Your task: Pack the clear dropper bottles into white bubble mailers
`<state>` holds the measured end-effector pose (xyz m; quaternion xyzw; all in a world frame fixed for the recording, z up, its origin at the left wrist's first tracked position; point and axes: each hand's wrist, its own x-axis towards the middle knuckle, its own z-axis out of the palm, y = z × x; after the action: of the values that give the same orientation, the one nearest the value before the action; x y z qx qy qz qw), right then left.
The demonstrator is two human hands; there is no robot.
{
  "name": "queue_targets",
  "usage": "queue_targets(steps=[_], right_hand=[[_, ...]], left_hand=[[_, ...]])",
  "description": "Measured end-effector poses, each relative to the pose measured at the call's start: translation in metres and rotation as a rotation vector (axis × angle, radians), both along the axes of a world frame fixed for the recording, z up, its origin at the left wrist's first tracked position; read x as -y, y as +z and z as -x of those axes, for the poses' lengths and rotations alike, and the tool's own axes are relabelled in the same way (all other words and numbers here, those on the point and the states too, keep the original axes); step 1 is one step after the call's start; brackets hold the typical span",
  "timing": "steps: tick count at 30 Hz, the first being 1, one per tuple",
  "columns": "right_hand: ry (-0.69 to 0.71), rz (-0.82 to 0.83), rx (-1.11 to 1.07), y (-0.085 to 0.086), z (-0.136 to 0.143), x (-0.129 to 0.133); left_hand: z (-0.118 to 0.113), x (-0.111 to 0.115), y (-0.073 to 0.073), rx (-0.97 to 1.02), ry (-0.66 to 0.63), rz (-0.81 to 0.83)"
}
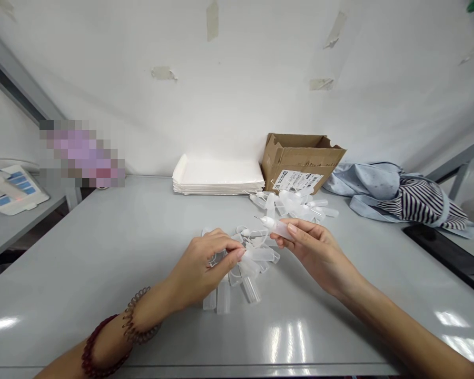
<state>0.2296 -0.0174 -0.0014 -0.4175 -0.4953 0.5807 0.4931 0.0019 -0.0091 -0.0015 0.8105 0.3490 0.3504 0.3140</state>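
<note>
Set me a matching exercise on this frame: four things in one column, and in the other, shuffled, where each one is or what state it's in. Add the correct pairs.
Things
1. Cardboard box
2. Needle-tipped bottle
3. White flat packets
4. Dark flat object

Place or state
A. Stacked toward the back of the table
B. Held in the right hand
C. At the right side, in front of the cloth bundle
D. Open at the top, with a white label on its front

Right pairs: 1-D, 2-B, 3-A, 4-C
</note>
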Motion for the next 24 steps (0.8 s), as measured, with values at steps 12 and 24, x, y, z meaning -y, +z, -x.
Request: queue_targets(steps=[12,24], right_hand=[[0.012,-0.068,0.094,0.001,-0.001,0.004],[0.043,-0.121,0.296,0.009,0.005,0.012]], left_hand=[[0.001,0.002,0.002,0.022,0.081,-0.015],[0.002,0.003,0.002,0.077,0.041,-0.111]])
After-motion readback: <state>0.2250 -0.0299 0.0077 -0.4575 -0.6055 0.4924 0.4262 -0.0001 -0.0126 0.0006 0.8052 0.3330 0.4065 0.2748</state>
